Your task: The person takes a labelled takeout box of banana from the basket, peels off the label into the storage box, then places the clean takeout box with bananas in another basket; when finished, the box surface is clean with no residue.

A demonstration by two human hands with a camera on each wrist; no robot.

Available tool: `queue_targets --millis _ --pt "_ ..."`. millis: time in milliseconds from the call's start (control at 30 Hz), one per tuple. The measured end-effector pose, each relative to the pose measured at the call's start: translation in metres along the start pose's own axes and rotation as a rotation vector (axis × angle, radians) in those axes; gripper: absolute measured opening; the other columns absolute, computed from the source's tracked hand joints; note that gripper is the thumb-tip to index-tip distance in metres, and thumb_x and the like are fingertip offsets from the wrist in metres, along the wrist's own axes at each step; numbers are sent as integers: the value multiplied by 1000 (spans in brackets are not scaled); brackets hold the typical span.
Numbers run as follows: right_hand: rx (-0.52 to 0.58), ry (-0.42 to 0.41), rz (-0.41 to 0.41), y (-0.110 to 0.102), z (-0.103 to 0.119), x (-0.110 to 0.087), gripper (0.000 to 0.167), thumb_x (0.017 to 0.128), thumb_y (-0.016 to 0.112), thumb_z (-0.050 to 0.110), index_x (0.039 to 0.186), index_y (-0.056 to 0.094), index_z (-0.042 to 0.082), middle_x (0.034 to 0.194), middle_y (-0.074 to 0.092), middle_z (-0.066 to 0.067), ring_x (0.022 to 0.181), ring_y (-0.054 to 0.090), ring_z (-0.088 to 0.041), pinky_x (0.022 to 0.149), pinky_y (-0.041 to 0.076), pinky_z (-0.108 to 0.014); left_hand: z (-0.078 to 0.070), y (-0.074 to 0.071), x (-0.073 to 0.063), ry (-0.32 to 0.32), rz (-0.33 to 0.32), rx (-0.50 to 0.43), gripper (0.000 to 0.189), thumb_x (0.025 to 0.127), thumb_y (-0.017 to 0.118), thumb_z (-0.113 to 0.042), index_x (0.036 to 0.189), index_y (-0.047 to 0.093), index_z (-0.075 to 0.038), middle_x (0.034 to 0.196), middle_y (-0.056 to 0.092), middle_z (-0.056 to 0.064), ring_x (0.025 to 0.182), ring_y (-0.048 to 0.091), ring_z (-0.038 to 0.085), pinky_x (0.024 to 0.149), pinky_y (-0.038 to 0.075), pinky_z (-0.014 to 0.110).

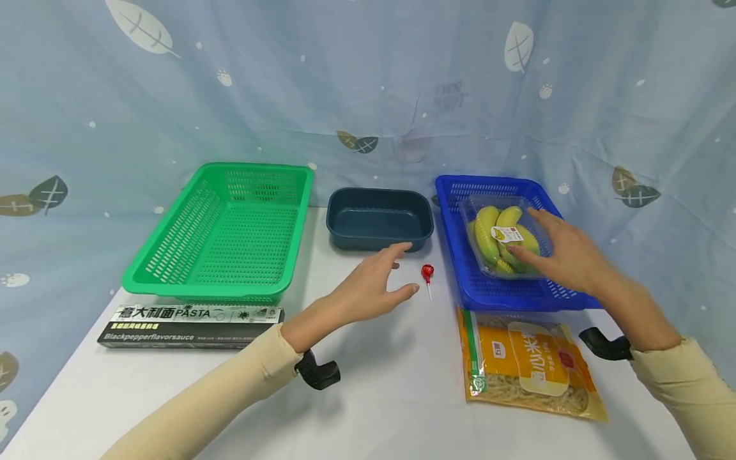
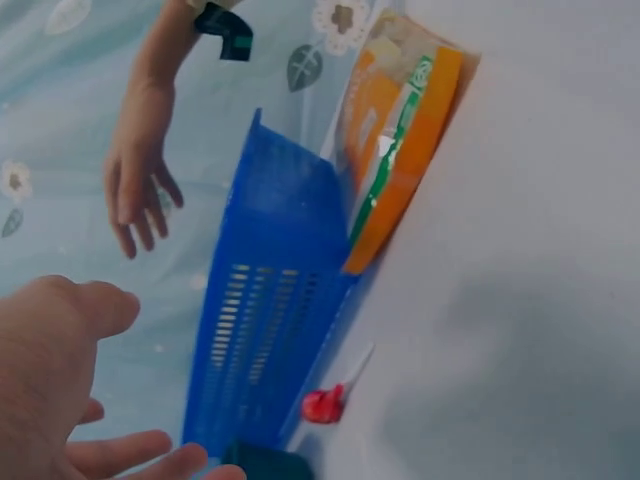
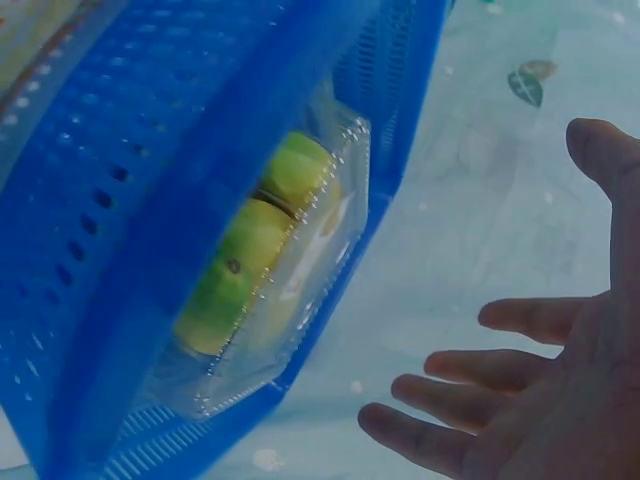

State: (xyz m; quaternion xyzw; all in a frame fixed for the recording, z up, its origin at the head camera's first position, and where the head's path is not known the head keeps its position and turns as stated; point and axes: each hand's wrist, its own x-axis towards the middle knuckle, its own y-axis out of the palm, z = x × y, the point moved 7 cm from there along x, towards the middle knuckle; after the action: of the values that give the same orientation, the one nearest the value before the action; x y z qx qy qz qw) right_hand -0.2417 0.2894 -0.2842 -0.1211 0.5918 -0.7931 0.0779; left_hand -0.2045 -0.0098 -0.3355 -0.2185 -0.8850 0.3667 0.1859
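A clear plastic box of bananas (image 1: pixel 506 236) lies inside the blue basket (image 1: pixel 477 297) on the right. Over that basket hovers my right hand (image 1: pixel 566 255), fingers spread; the right wrist view shows a gap between the right hand (image 3: pixel 540 390) and the box. My left hand (image 1: pixel 374 284) hangs above the table in the middle, thumb and fingers apart, with nothing in its grasp. Nearest to it are a red lollipop (image 1: pixel 427 273) on the white table and a dark blue tub (image 1: pixel 379 244) behind.
A green basket (image 1: pixel 282 255) stands at the back left, a black pasta box (image 1: pixel 190 335) in front of it. An orange noodle packet (image 1: pixel 526 364) lies before the blue basket. Behind everything hangs a blue patterned curtain (image 1: pixel 368 83).
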Motion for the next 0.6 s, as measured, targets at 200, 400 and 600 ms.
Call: queue_targets --millis 200,400,600 --pt "12 22 61 -3 -7 22 93 96 57 57 155 24 -6 153 29 -35 137 29 -55 108 24 -70 3 15 22 -47 -5 -82 72 96 68 -35 154 34 -12 143 54 7 119 60 19 95 52 36" --pt "-25 30 135 -5 -23 44 94 99 51 57 153 18 -13 149 28 -42 130 32 -60 105 26 -71 -3 29 45 -58 -14 -116 70 95 68 -35 153 37 -10 140 55 10 118 60 21 93 53 34" --pt "-35 87 172 0 -45 60 98 98 46 62 150 21 -17 145 29 -46 127 34 -63 104 27 -72 -10 40 62 -60 -31 -182 66 96 68 -34 149 40 -7 131 60 11 111 63 22 85 55 27"
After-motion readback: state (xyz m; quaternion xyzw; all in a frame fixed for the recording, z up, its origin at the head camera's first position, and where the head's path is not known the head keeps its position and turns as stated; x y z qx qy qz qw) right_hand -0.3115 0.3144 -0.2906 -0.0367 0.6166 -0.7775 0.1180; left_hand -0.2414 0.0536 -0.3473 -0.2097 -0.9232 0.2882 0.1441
